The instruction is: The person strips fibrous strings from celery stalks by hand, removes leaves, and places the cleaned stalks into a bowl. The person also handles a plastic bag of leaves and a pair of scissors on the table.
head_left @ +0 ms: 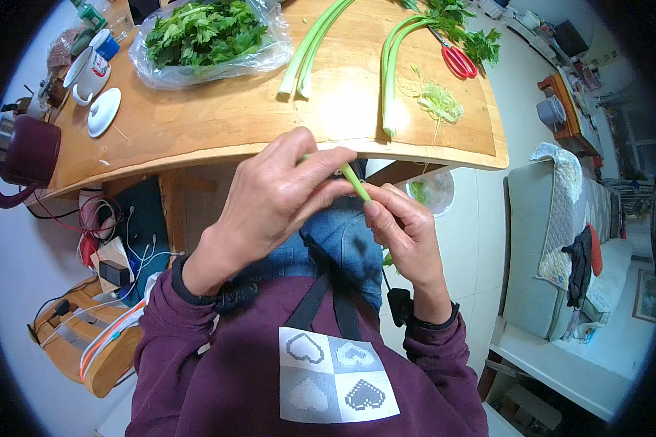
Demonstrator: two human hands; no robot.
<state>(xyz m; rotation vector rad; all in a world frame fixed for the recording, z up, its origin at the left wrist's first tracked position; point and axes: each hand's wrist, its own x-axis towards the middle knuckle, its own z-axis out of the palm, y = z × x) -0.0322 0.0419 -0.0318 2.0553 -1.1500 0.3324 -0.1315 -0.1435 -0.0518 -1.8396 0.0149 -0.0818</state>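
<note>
A thin green celery stalk (356, 182) is held between my two hands, just off the table's near edge. My left hand (284, 191) grips its upper part, with fingers bent over it. The thumb and forefinger of my right hand (404, 224) pinch its lower end. Beyond them on the wooden table (197, 123) lie pale celery stalks (308, 60) and, farther right, leafy celery stalks (389, 82). A small heap of stringy celery fibres (440, 102) sits near the right end, below red-handled scissors (459, 61).
An open plastic bag of celery leaves (208, 38) stands at the back left. A white enamel mug (90, 71), its lid (104, 112) and a dark red kettle (30, 150) are farther left. Under the table's right part is a bin with a clear liner (437, 191); a wooden chair (109, 355) stands lower left.
</note>
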